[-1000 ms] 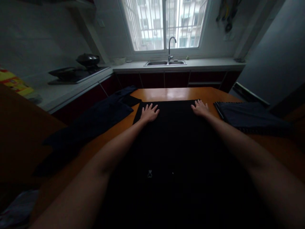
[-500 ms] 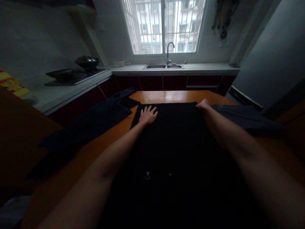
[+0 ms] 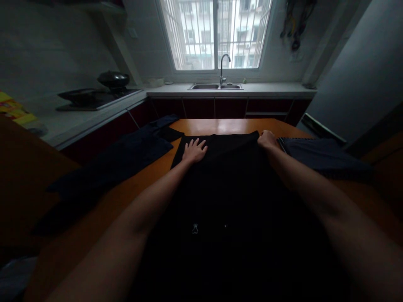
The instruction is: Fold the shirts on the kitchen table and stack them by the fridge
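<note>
A black garment lies spread on the wooden table, its far edge running left to right between my hands. Its exact kind is too dark to make out. My left hand rests flat on its far left part, fingers spread. At the far right corner, my right hand is closed on the cloth, and that corner is raised a little, with a slanting crease in the fabric. A small pale emblem shows on black cloth closer to me; whether it belongs to the same garment I cannot tell.
Dark navy clothing lies along the left of the wooden table. Folded blue-grey cloth sits at the right. Beyond are a counter with a sink, a faucet, and a stove with a wok.
My right hand has lifted the far right corner slightly and shifted a little left, creasing the cloth. My left hand stays nearly where it was, fingers spread.
</note>
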### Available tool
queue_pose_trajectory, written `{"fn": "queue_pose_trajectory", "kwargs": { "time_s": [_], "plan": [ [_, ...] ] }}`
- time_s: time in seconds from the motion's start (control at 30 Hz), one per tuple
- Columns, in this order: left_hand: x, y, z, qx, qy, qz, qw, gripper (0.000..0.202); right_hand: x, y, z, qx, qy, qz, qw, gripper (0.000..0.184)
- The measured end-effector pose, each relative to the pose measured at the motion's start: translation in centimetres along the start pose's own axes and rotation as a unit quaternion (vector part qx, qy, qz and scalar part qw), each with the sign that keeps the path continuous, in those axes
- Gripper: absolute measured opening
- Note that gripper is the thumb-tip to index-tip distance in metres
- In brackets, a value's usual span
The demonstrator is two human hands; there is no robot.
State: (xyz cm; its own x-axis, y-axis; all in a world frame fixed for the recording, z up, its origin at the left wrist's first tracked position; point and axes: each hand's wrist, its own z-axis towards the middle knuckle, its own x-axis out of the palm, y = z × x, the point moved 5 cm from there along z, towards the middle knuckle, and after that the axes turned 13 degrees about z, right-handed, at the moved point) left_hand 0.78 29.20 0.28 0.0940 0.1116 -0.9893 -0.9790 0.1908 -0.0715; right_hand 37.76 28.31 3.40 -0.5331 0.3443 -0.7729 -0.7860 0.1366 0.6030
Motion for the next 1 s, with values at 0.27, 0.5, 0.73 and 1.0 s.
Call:
{"fn": "queue_pose_trajectory", "kwargs": {
  "time_s": [0.27, 0.5, 0.73, 1.0],
  "plan": [
    [-0.1, 0.1, 0.0, -0.026, 0.01, 0.007, 1.0, 0.06, 1.2, 0.8, -13.8, -0.169, 0.096, -0.062, 0.979, 0.065],
    [-0.3, 0.1, 0.0, -0.016, 0.016, -0.002, 1.0, 0.062, -2.3, -5.1, -19.1, -0.14, 0.124, -0.086, 0.979, 0.062],
    [-1.7, -1.7, 0.0, -0.003, 0.078, 0.077, 0.994, 0.065, -2.9, -5.6, -21.4, -0.135, 0.126, -0.119, 0.975, 0.062],
    [-0.4, -22.6, -3.1, 0.318, 0.061, 0.025, 0.946, 0.056, -4.4, -0.3, -16.1, -0.149, 0.07, -0.097, 0.982, 0.038]
  ]
}}
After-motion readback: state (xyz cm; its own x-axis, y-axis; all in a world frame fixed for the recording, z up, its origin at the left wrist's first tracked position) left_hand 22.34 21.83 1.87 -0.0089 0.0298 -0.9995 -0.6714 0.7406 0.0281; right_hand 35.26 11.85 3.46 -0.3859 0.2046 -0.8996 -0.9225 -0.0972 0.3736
